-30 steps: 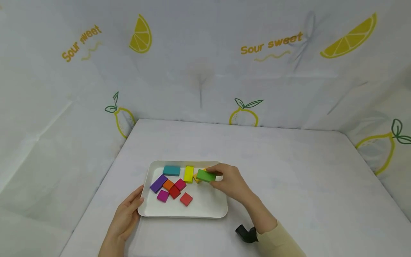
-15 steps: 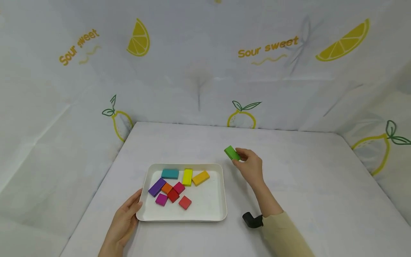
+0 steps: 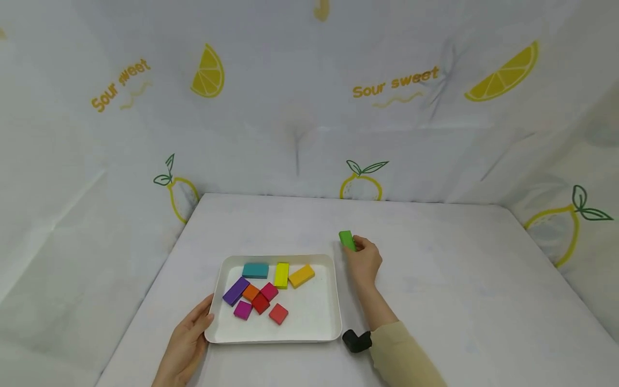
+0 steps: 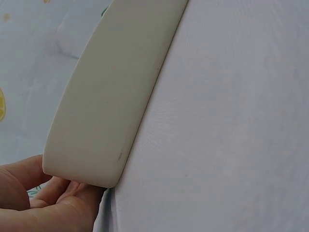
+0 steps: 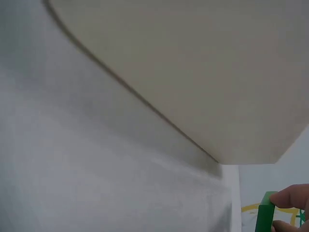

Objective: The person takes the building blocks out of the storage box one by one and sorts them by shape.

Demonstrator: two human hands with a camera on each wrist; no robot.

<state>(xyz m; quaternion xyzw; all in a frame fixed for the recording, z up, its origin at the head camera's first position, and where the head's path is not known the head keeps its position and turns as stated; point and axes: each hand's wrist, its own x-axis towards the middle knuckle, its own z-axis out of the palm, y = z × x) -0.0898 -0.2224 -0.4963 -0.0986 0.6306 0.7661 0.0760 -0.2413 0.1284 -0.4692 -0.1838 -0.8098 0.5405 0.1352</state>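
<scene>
My right hand (image 3: 364, 263) pinches a green block (image 3: 347, 240) between thumb and fingers, just past the tray's far right corner. The block's edge and fingertips (image 5: 291, 197) show low in the right wrist view; whether it touches the table is unclear. My left hand (image 3: 186, 341) holds the left end of a white tray (image 3: 314, 322), thumb at the rim. In the left wrist view, the fingers (image 4: 65, 212) meet the tray's end. Inside lie a teal block (image 3: 255, 270), a yellow block (image 3: 281, 276), an amber block (image 3: 302, 276), a purple block (image 3: 236, 291) and several smaller ones.
The smaller pieces include an orange block (image 3: 251, 293), a red block (image 3: 260, 303), a magenta block (image 3: 243, 310) and a coral block (image 3: 278, 314). A black object (image 3: 357, 341) sits at the right sleeve. White cloth covers the table (image 3: 459, 285); a lemon-print sheet (image 3: 271, 134) hangs behind.
My right hand has carried the green block from over the tray out past its far right corner, uncovering the amber block. My left hand stays at the tray.
</scene>
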